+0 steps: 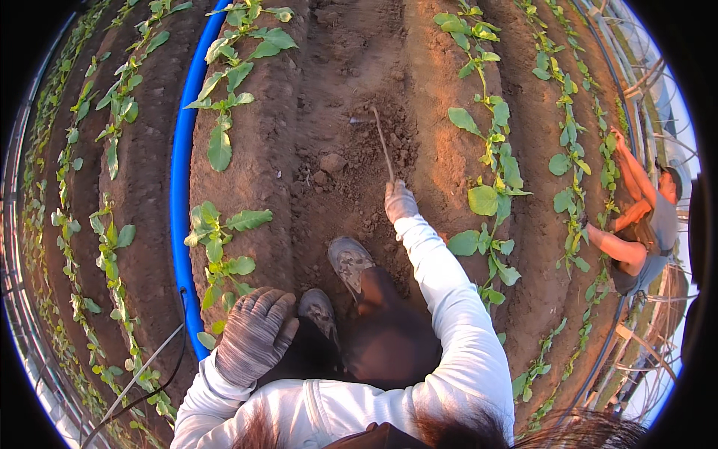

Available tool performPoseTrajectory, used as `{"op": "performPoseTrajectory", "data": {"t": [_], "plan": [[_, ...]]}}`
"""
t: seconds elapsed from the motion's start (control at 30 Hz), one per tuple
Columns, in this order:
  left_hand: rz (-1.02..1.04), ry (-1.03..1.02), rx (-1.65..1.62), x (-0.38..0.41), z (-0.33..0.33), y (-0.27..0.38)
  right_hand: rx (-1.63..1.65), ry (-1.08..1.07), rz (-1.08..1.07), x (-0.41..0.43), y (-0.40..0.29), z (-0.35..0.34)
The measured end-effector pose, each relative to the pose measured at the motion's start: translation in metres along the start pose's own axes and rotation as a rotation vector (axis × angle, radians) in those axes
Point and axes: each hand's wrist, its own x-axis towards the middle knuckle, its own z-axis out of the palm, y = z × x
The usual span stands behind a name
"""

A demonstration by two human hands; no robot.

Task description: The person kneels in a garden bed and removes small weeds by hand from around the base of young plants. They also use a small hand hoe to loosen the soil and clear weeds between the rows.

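My right hand (399, 201), in a grey work glove, is closed around the handle end of a thin wooden-handled tool (383, 141). The handle points away from me over the furrow, and its far end meets a small blade-like metal part (362, 120) lying at the loose soil; its exact kind cannot be told. My left hand (256, 334), in a striped grey glove, rests near my left knee with nothing seen in it; its palm side is hidden. Broken soil and clods (333, 163) lie in the furrow before my shoes (349, 262).
Rows of leafy seedlings (483, 200) grow on raised beds at both sides. A blue hose (180, 168) runs along the left bed, with a thin metal rod (145, 367) near it. Another person (662, 224) crouches at the far right, reaching into plants beside the greenhouse frame.
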Motion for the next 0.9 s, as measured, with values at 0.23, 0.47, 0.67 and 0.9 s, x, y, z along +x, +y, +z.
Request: {"op": "performPoseTrajectory", "data": {"t": [0.23,0.47,0.67,0.9], "plan": [[0.004,-0.003,-0.016,0.013,0.006,-0.005,-0.259,-0.176,0.063,0.155,-0.105,-0.053],[0.006,0.02,-0.005,0.01,0.002,-0.002,0.058,-0.368,0.175,0.07,-0.059,0.017],[0.003,0.005,-0.062,0.001,0.002,-0.002,0.015,-0.355,0.071,-0.081,-0.007,-0.024],[-0.01,-0.032,-0.034,0.002,0.003,0.005,0.302,0.087,-0.17,-0.073,0.0,-0.013]]}}
